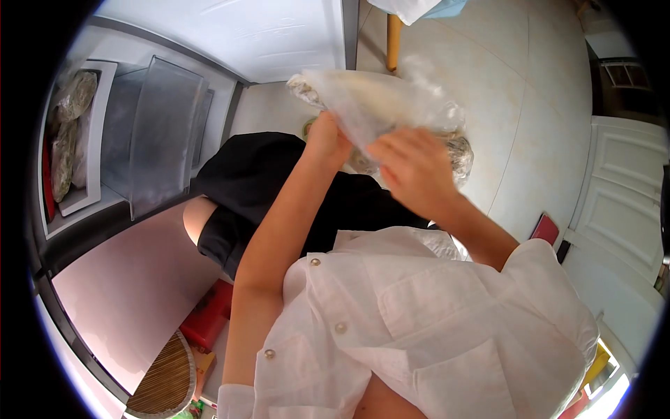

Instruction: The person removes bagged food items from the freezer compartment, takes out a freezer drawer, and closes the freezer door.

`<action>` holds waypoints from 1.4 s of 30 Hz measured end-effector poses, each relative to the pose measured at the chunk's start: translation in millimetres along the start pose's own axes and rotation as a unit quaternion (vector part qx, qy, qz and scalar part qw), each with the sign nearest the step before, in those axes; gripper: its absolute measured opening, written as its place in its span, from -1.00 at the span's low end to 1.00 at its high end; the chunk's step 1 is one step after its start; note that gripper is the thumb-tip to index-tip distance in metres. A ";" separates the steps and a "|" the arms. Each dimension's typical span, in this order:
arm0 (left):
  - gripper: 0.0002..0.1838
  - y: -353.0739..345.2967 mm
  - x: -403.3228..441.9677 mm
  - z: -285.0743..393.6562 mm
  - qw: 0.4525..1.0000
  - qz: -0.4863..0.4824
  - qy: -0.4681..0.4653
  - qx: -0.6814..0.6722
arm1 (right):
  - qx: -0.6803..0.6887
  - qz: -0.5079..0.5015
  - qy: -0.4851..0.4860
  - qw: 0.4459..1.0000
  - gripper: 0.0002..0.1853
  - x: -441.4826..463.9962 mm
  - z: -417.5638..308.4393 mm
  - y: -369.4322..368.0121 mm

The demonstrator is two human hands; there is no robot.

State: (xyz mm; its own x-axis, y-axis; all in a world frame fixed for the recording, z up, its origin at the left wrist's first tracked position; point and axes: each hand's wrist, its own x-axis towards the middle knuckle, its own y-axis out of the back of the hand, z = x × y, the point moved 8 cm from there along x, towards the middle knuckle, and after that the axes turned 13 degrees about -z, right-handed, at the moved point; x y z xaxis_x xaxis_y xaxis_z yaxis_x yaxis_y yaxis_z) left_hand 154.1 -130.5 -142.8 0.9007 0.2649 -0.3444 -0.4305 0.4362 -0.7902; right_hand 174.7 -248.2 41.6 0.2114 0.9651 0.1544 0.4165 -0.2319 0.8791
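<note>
A translucent plastic bag [377, 98] with pale contents is held up in front of my lap. My left hand [329, 142] is closed on its near left edge. My right hand [417, 170] is blurred by motion, its fingers bent against the bag's lower edge. Some darker wrapped food [301, 89] shows at the bag's left end, its kind unclear. Crinkled clear plastic [458, 157] lies behind my right hand, partly hidden by it. My fingertips are partly covered by the bag.
To the left stands an open fridge compartment with a clear drawer front [164, 136] and bagged items [66, 140] in a white drawer. A fridge door [244, 35] juts out above. A yellow stool leg [393, 43], red box [209, 318] and dark red flat object [545, 229] are nearby.
</note>
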 end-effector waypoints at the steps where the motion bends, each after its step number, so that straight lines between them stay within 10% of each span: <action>1: -0.68 2.2 -2.1 3.2 1.000 -0.002 0.000 -0.008 | 0.013 -0.002 -0.009 1.000 -0.73 -5.2 -1.5 -11.9; 9: -0.51 -34.5 -15.6 27.6 0.992 -0.011 -0.035 -0.123 | 0.323 0.076 -0.116 0.936 -0.75 -41.8 54.3 -83.8; 13: -0.40 -40.9 -23.4 35.8 0.982 -0.018 -0.052 -0.183 | 0.668 0.066 -0.328 0.664 -0.70 -78.4 96.0 -150.2; 19: -0.39 -65.1 -32.6 52.5 0.984 -0.086 -0.064 -0.145 | 0.586 -0.081 -0.299 0.749 -0.52 -69.7 98.1 -126.9; 25: -0.49 -39.9 -25.4 45.6 0.996 -0.054 -0.074 0.004 | 0.864 0.220 -0.199 0.407 -0.32 -82.9 132.6 -102.0; 28: -0.54 -38.0 -25.0 42.9 0.996 -0.060 -0.062 0.001 | 0.843 0.237 -0.225 0.427 -0.20 -81.2 136.2 -86.2; 31: -0.58 -45.1 -29.3 44.7 0.994 -0.070 -0.086 0.010 | 0.754 0.238 -0.248 0.560 -0.14 -72.8 148.0 -60.0; 37: -0.59 -51.7 -29.0 44.5 0.994 -0.083 -0.074 0.004 | 0.835 0.128 -0.124 0.521 -0.11 -47.8 107.4 -76.9; 42: -0.59 -58.3 -40.9 44.8 0.994 -0.071 -0.077 0.034 | 0.819 0.130 -0.206 0.520 -0.31 -46.4 101.3 -92.7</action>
State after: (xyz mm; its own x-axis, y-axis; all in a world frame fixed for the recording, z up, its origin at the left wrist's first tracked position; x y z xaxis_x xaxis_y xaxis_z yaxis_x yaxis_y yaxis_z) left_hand 139.7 -128.2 -60.0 0.9354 0.3219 -0.1465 -0.3072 0.5340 -0.7877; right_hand 215.9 -283.8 -92.7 0.4796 0.8454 -0.2352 0.4489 -0.4667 -0.7620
